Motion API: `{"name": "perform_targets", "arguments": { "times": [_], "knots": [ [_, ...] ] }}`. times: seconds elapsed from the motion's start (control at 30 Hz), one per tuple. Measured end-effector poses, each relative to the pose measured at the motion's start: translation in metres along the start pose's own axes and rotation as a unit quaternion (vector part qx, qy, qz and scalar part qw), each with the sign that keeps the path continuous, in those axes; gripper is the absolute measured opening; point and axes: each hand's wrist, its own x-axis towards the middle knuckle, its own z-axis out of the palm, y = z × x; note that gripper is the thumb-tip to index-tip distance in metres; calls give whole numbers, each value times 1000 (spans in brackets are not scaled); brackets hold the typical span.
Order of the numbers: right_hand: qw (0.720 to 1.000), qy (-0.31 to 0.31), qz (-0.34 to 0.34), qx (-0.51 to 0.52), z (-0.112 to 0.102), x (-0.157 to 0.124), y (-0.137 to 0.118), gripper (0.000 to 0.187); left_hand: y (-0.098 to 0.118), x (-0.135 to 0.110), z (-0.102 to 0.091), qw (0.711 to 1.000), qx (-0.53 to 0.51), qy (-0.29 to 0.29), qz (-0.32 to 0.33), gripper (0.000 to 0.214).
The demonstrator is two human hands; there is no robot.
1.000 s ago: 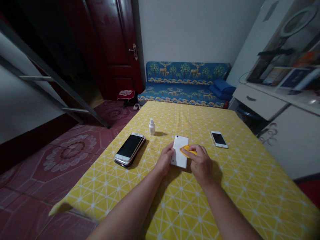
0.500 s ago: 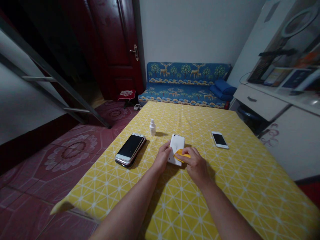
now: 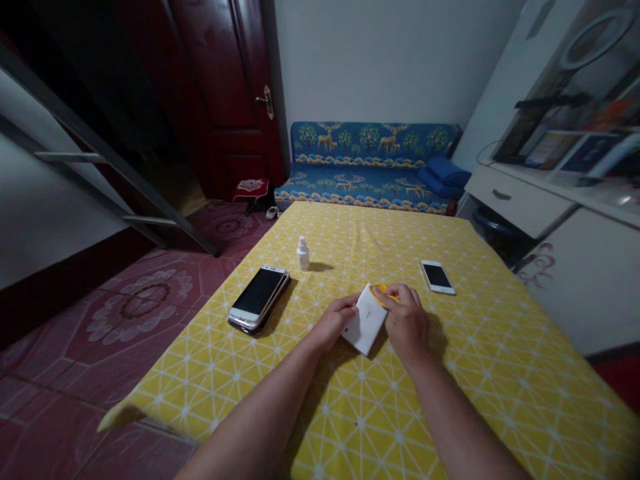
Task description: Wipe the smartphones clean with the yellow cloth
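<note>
A white smartphone [image 3: 366, 324], its back facing up, is tilted above the table in front of me. My left hand [image 3: 334, 323] grips it along its left side, thumb on the back. Bunched in the fingers of my right hand [image 3: 409, 321] is a yellow cloth [image 3: 383, 291], pressed on the phone's upper right corner and covering it. To the left lies a stack of phones [image 3: 259, 297], the top one white with a dark screen. A small white bottle [image 3: 303, 254] stands upright beyond the stack. Another white phone [image 3: 437, 277] rests screen up on the right.
The table wears a yellow cloth with white lines [image 3: 320, 420]. Behind it stands a blue patterned sofa [image 3: 350, 179]. A white cabinet [image 3: 575, 280] is on the right, a metal ladder [image 3: 135, 183] and a red stool [image 3: 251, 189] on the left.
The phone has turned clockwise and come a little nearer to me in my left hand. My right hand has moved the cloth from the phone's lower part to its upper corner.
</note>
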Motion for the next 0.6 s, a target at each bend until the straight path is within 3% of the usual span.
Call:
{"name": "perform_targets", "arguments": {
  "times": [0.4, 0.6],
  "knots": [
    [985, -114, -101, 84, 2, -6, -26, 48, 1, 9, -11, 982, -95, 142, 79, 42],
    [975, -145, -118, 120, 1, -6, -27, 48, 4, 10, -12, 979, -86, 156, 96, 42]
  ]
}}
